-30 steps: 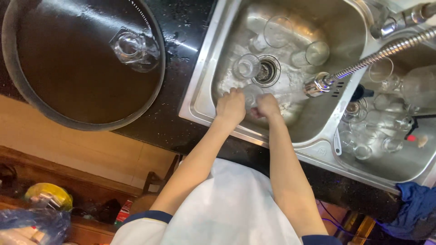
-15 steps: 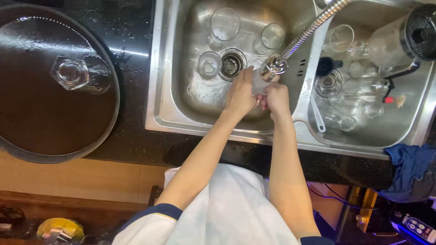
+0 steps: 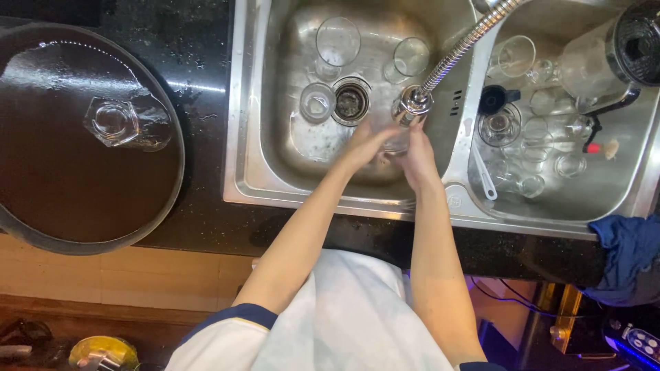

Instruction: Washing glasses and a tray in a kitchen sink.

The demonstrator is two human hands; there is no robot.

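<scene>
Now, largest to smallest:

Round tray [image 3: 41,206]: lying on the dark counter at left, wet and glinting, carrying 1 faceted glass [image 3: 113,122] on its side.

Left basin [image 3: 275,137]: taking up the middle of the scene; 3 glasses are resting around its drain [image 3: 350,103] at the far side.

Right basin [image 3: 619,185]: holding many clear glasses, a white spoon and a blender jug [image 3: 595,62] at far right.

Blue cloth [image 3: 629,251]: hanging over the near right edge of the counter.

Hose tap [image 3: 467,45]: reaching down from the far side, its nozzle [image 3: 414,102] sitting just above both hands.

Left hand [image 3: 368,141]: cupping the left side of the glass, fingers curling around it.

Right hand [image 3: 416,154]: wrapping the right side of the glass, fingers pressing close together.

Small clear glass [image 3: 397,142]: sitting between the 2 hands under the nozzle, over the right part of the left basin, mostly hidden.

Handling, as a judgement: light, stiff, breakable and probably slippery when wet; gripping around the wall with the full palm looks safer than pinching the rim.
</scene>
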